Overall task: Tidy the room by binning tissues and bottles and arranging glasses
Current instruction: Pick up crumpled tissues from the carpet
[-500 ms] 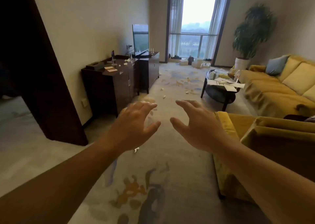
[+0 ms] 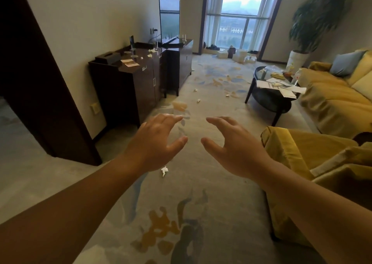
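Observation:
My left hand (image 2: 159, 143) and my right hand (image 2: 233, 145) are stretched out in front of me, fingers spread, holding nothing. A crumpled white tissue (image 2: 164, 170) lies on the carpet just below my left hand. More tissues (image 2: 198, 100) are scattered farther along the carpet, and another tissue (image 2: 227, 95) lies near the round coffee table (image 2: 269, 102). Small tissue balls (image 2: 152, 51) sit on the dark sideboard (image 2: 128, 82), beside a clear glass (image 2: 156, 46). The coffee table carries papers and clutter.
A yellow armchair (image 2: 314, 163) stands close on my right, a yellow sofa (image 2: 338, 94) beyond it. A dark door frame (image 2: 46, 94) is at my left. A TV (image 2: 169, 20), a potted plant (image 2: 320, 16) and boxes by the window (image 2: 239, 16) are at the far end.
The view has shifted forward into the room and tilted slightly down. Both hands stay open and spread in front of me.

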